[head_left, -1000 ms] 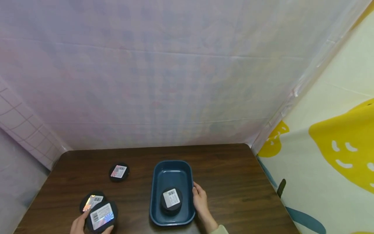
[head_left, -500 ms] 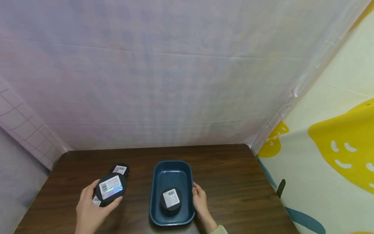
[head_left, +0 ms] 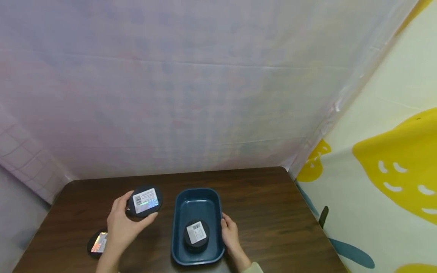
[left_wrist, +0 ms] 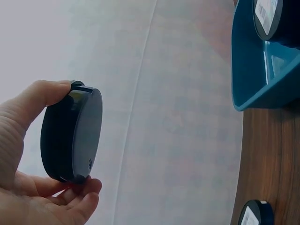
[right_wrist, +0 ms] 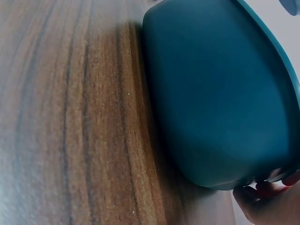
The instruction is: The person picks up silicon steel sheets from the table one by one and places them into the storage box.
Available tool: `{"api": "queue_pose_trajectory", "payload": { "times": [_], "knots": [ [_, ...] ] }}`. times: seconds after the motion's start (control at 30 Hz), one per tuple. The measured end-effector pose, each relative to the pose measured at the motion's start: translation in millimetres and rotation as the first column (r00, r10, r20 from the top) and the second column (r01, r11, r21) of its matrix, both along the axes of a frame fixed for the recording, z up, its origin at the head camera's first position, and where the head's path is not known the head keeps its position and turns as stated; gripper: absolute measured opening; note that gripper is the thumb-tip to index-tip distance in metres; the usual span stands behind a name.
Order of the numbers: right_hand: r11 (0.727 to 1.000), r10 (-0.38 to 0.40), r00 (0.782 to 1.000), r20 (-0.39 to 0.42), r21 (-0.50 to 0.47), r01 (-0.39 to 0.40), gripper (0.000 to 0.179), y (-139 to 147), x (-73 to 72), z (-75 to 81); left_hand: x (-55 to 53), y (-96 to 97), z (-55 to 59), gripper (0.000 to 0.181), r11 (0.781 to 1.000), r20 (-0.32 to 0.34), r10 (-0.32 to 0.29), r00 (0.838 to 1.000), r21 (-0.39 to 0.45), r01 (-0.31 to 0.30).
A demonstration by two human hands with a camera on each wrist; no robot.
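Observation:
My left hand (head_left: 123, 225) grips a flat round black container (head_left: 147, 203) by its edge, thumb on one side and fingers on the other, raised over the left part of the table. A white barcode label with a shiny patch faces up on it; in the left wrist view its glossy underside (left_wrist: 88, 136) shows. Fingers of my right hand (head_left: 231, 236) hold the right rim of a deep blue rectangular tray (head_left: 198, 194). Inside the tray, toward its near end, sits another black round piece (head_left: 196, 237), label up; it looks thick, like a stack.
Another labelled black container (head_left: 98, 242) lies on the dark wooden table (head_left: 259, 212), left of my left forearm. One more (left_wrist: 255, 213) lies behind the held one, mostly hidden in the head view. A pale cloth wall (head_left: 177, 113) rises behind the table.
My left hand has lifted the black container from the near left and carried it forward and to the right, toward the tray. My right hand stays at the tray's rim.

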State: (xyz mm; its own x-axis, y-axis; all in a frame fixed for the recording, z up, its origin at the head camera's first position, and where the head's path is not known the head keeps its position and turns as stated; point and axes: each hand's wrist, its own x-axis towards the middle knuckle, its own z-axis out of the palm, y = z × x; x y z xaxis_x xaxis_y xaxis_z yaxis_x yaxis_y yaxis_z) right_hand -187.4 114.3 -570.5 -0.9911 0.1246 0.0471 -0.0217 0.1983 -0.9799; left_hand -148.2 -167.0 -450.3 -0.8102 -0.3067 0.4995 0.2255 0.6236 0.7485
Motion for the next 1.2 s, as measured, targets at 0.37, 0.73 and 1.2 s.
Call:
{"api": "queue_pose_trajectory", "payload": {
  "times": [0.37, 0.73, 1.2],
  "knots": [
    [1.000, -0.015, 1.000, 0.008, 0.017, 0.015, 0.031, 0.7, -4.7, -12.4, -4.1, 6.1, 4.3, 0.084, 1.000, 0.085, -0.022, 0.996, 0.011, 0.021],
    [1.000, 0.003, 1.000, 0.009, 0.017, -0.003, 0.032, 1.3, -4.9, -13.6, -16.9, 21.5, 5.6, 0.081, 0.997, 0.086, -0.079, 0.993, -0.006, 0.080],
    [1.000, 0.007, 1.000, -0.020, 0.022, -0.007, 0.031, 2.1, -6.8, -18.4, -40.4, 51.0, -0.9, 0.081, 0.980, 0.122, -0.197, 0.973, 0.029, 0.195]
  ]
}}
